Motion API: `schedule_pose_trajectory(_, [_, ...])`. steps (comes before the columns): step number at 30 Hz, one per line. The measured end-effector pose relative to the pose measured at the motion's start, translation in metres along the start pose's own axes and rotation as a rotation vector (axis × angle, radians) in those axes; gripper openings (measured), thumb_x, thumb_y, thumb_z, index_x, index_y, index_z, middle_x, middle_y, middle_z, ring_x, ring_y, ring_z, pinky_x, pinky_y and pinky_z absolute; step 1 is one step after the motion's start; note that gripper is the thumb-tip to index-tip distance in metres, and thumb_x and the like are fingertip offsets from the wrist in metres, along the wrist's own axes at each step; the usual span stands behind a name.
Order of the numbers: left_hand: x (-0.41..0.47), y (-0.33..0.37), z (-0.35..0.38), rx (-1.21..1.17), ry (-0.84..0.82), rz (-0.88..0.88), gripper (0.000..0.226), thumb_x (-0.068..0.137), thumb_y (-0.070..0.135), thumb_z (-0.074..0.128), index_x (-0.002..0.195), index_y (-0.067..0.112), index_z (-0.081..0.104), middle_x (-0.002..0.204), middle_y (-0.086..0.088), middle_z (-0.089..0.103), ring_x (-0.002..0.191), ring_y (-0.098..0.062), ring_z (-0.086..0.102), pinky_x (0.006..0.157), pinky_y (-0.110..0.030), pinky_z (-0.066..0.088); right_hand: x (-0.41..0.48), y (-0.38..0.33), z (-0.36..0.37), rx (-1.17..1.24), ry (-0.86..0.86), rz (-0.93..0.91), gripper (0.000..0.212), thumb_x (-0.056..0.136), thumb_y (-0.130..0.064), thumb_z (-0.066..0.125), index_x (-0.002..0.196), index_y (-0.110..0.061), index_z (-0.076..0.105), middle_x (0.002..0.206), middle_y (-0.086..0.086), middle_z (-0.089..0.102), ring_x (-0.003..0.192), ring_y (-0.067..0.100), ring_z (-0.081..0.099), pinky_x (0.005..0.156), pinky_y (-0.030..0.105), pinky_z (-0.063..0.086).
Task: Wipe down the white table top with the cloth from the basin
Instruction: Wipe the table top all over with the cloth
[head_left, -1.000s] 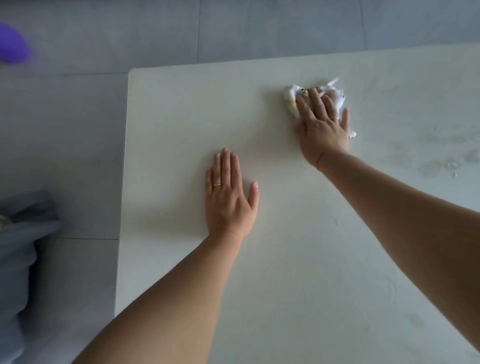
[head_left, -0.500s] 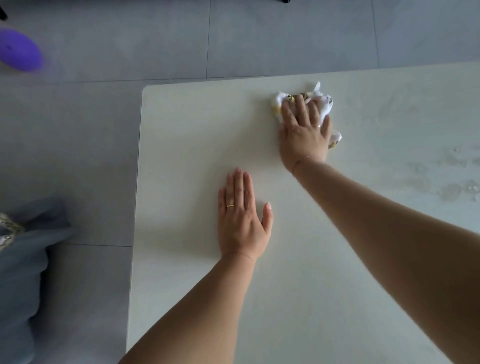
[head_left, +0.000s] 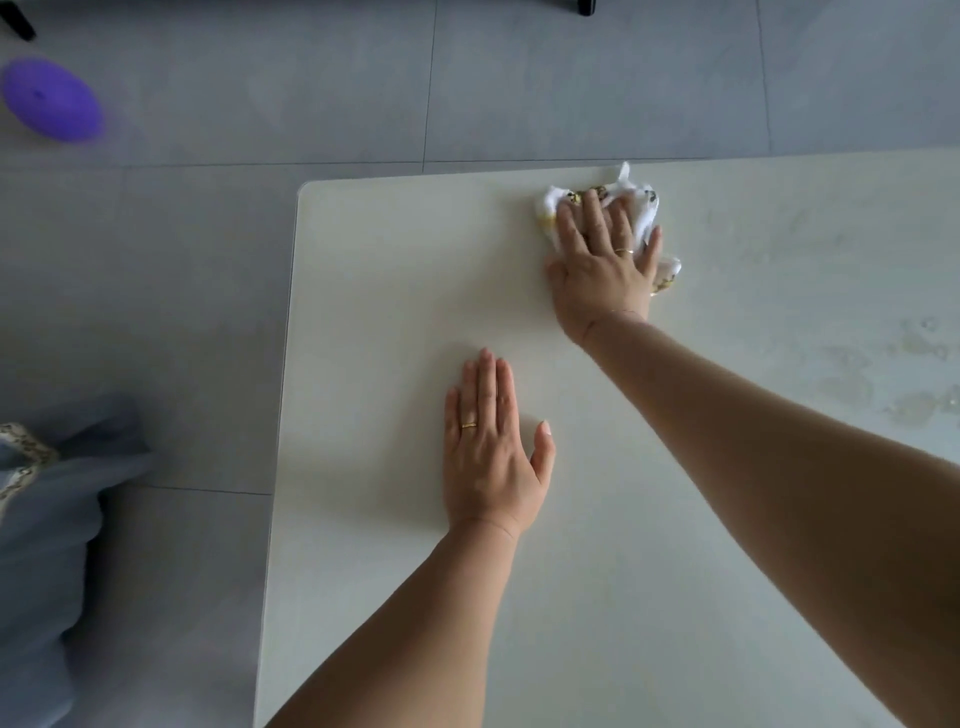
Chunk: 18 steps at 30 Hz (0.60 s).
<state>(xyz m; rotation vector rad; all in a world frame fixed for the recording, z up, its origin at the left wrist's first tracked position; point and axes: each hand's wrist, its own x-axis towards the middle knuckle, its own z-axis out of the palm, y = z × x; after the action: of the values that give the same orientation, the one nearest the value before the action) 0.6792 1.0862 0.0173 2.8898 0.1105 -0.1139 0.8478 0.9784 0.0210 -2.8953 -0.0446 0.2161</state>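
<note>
The white table top (head_left: 395, 291) fills the middle and right of the head view, its far left corner at the upper middle. A crumpled white cloth with yellow print (head_left: 644, 208) lies near the table's far edge. My right hand (head_left: 602, 265) presses flat on the cloth, fingers spread over it, so most of the cloth is hidden. My left hand (head_left: 491, 452) rests flat on the bare table, palm down, fingers together, nearer to me and left of the cloth. It holds nothing.
Wet smears and droplets (head_left: 914, 400) show on the table's right side. A purple round object (head_left: 52, 98) lies on the grey tiled floor at the upper left. Blue-grey fabric with a patterned trim (head_left: 47, 519) sits at the lower left, beside the table's left edge.
My right hand has slid the cloth leftward along the far edge, toward the table's far left corner. My left hand stays planted on the table. The view has shifted.
</note>
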Motion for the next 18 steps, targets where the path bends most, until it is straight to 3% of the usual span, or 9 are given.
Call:
schedule_pose_trajectory(2, [-0.001, 0.0, 0.0, 0.002, -0.002, -0.003, 0.07, 0.088, 0.041, 0.035, 0.146, 0.002, 0.029, 0.156, -0.012, 0.023, 0.144, -0.026, 0.02, 0.116, -0.042, 0.018, -0.002, -0.023, 0.003, -0.005, -0.041, -0.095, 0.058, 0.095, -0.039, 0.034, 0.149, -0.034, 0.013, 0.159, -0.007, 0.002, 0.146, 0.022, 0.0, 0.113, 0.053, -0.008])
schedule_pose_trajectory(6, [-0.001, 0.0, 0.001, 0.007, -0.005, -0.004, 0.07, 0.088, 0.042, 0.035, 0.146, 0.003, 0.029, 0.156, -0.011, 0.022, 0.145, -0.026, 0.019, 0.116, -0.042, 0.018, 0.017, -0.008, -0.008, -0.143, -0.111, -0.5, 0.056, 0.097, -0.042, 0.033, 0.149, -0.037, 0.012, 0.159, -0.009, 0.007, 0.146, 0.019, 0.006, 0.114, 0.05, 0.001])
schedule_pose_trajectory(8, [-0.001, 0.0, 0.0, 0.007, -0.004, 0.002, 0.07, 0.089, 0.041, 0.036, 0.146, 0.003, 0.028, 0.156, -0.011, 0.021, 0.145, -0.026, 0.018, 0.117, -0.042, 0.017, 0.034, 0.019, -0.012, -0.182, -0.08, -0.455, 0.057, 0.097, -0.043, 0.033, 0.149, -0.036, 0.011, 0.159, -0.009, 0.008, 0.146, 0.019, 0.005, 0.114, 0.052, -0.002])
schedule_pose_trajectory(11, [-0.001, -0.001, 0.001, -0.001, -0.002, 0.006, 0.069, 0.089, 0.041, 0.035, 0.147, 0.003, 0.027, 0.156, -0.012, 0.021, 0.145, -0.026, 0.018, 0.118, -0.04, 0.014, 0.048, 0.049, -0.015, -0.052, 0.019, -0.074, 0.055, 0.097, -0.042, 0.029, 0.149, -0.035, 0.013, 0.159, -0.005, 0.008, 0.146, 0.022, 0.003, 0.115, 0.053, -0.004])
schedule_pose_trajectory(13, [0.0, -0.002, 0.001, 0.006, 0.002, 0.007, 0.069, 0.089, 0.041, 0.036, 0.147, 0.003, 0.028, 0.156, -0.012, 0.021, 0.145, -0.026, 0.018, 0.118, -0.04, 0.014, 0.048, 0.037, -0.012, -0.017, 0.044, 0.064, 0.056, 0.096, -0.041, 0.028, 0.149, -0.033, 0.014, 0.159, -0.002, 0.007, 0.146, 0.024, 0.001, 0.115, 0.052, -0.007])
schedule_pose_trajectory(15, [-0.001, -0.002, 0.001, 0.014, 0.0, 0.004, 0.07, 0.089, 0.041, 0.036, 0.146, 0.003, 0.028, 0.156, -0.012, 0.021, 0.144, -0.027, 0.019, 0.117, -0.041, 0.015, 0.039, 0.015, -0.007, -0.018, 0.009, 0.003, 0.057, 0.096, -0.04, 0.03, 0.149, -0.032, 0.014, 0.16, -0.002, 0.005, 0.146, 0.027, -0.001, 0.113, 0.053, -0.009])
schedule_pose_trajectory(18, [-0.002, -0.002, 0.001, 0.023, 0.006, 0.006, 0.069, 0.088, 0.04, 0.036, 0.146, 0.002, 0.029, 0.156, -0.012, 0.022, 0.144, -0.027, 0.02, 0.117, -0.042, 0.017, 0.024, 0.013, -0.006, -0.103, -0.048, -0.305, 0.055, 0.097, -0.043, 0.03, 0.149, -0.036, 0.011, 0.159, -0.006, 0.004, 0.146, 0.023, 0.002, 0.114, 0.052, -0.007])
